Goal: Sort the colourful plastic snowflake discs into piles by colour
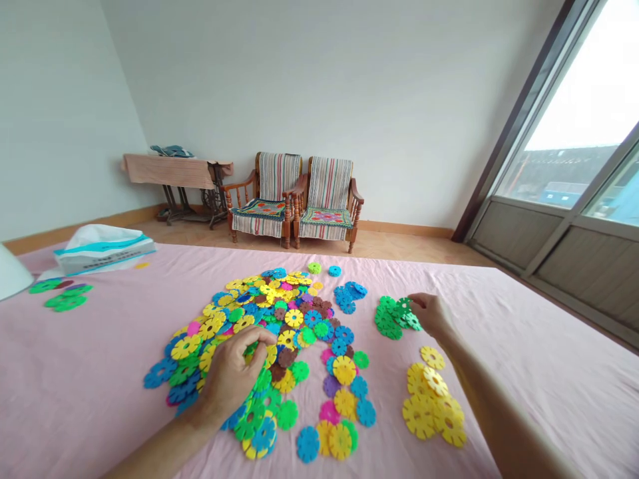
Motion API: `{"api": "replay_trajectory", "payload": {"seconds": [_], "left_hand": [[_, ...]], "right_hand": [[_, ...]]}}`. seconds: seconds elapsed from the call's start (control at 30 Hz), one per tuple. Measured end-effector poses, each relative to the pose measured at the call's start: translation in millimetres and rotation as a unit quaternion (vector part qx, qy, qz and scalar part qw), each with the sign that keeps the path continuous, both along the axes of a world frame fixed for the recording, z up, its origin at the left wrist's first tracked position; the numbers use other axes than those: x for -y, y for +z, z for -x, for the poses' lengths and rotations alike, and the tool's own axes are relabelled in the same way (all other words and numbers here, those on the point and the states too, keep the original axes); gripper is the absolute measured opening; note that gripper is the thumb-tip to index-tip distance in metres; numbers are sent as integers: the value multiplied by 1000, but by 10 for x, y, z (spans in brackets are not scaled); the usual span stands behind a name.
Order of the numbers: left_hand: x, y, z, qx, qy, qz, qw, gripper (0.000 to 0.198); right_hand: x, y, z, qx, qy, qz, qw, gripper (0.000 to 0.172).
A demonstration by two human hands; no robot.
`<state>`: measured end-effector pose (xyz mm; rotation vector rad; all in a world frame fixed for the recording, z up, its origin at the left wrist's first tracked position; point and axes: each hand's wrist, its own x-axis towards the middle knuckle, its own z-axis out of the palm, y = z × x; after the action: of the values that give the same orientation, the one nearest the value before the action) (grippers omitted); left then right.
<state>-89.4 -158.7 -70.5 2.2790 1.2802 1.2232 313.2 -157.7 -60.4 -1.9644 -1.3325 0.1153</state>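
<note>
Pink cloth-covered surface (90, 392), seen from head height, carries a spread of flat plastic snowflake discs (269, 326). Left hand (232, 376) rests on the near side of the mixed-colour pile, its fingers (254, 346) curled down among the discs; whether it grips one cannot be told. Right hand (430, 316) lies toward the right of the surface, its fingertips (414, 307) on a green cluster (392, 318); a grip there is also unconfirmed. Hands well apart, with a blue cluster (348, 296) between them, nearer the far edge. Yellow group (429, 406) lies just below the right hand, toward the near edge. Loose blue, yellow, pink and green discs (339, 406) trail from the pile toward the near edge, beside the left hand. Separate green discs (62, 296) lie near the left edge, and a white packet with a teal stripe (102, 251) sits at the far left corner. Beyond the far edge: two wooden armchairs with striped covers (294, 199) against the wall, a treadle sewing table draped with cloth (180, 179) to their left, and a large window (559, 133) on the right.
</note>
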Motion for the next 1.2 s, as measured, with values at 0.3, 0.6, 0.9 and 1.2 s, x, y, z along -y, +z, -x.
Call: {"api": "replay_trajectory", "payload": {"seconds": [0.3, 0.6, 0.9, 1.2], "left_hand": [[40, 51, -43, 10, -5, 1, 1000, 18], [71, 100, -57, 13, -3, -3, 1000, 19], [71, 93, -69, 24, -8, -9, 1000, 20], [84, 105, -64, 20, -12, -3, 1000, 20]], "right_hand": [[-34, 57, 387, 4, 70, 0, 998, 20], [538, 365, 1836, 44, 479, 50, 875, 22], [443, 186, 1990, 113, 401, 82, 905, 38], [533, 254, 2135, 156, 387, 109, 902, 37]]}}
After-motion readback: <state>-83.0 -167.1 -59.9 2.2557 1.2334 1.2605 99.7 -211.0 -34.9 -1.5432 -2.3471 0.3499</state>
